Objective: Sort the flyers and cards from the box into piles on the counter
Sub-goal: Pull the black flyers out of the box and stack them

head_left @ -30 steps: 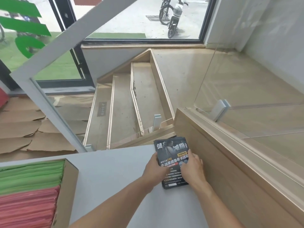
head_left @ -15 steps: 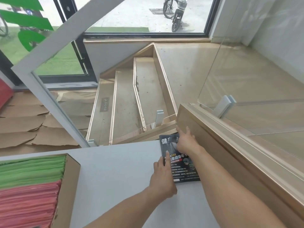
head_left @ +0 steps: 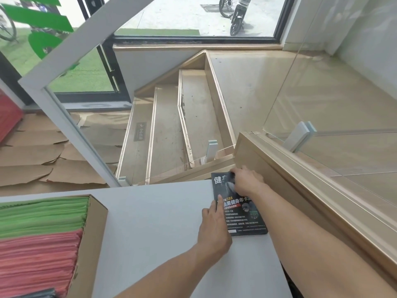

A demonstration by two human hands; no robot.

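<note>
A stack of black flyers (head_left: pixel 245 216) with white and red print lies at the far right corner of the white counter (head_left: pixel 154 222), against the wooden ledge. My left hand (head_left: pixel 213 229) lies flat with straight fingers pressing the stack's left edge. My right hand (head_left: pixel 247 180) rests on the stack's top end, fingers bent over its far edge. An open cardboard box (head_left: pixel 92 229) at the left holds upright green flyers (head_left: pixel 43 216) and red flyers (head_left: pixel 38 261).
A wooden ledge (head_left: pixel 300 190) with a glass panel runs along the counter's right side. Beyond the counter's far edge the stairs (head_left: pixel 171 130) drop to a floor covered with brown paper. A white slanted rail (head_left: pixel 71 130) stands at the left.
Both hands held the stack's lower part one second ago. The right hand then moved up to its far end and the left to its left edge; the stack lies squarer to the ledge.
</note>
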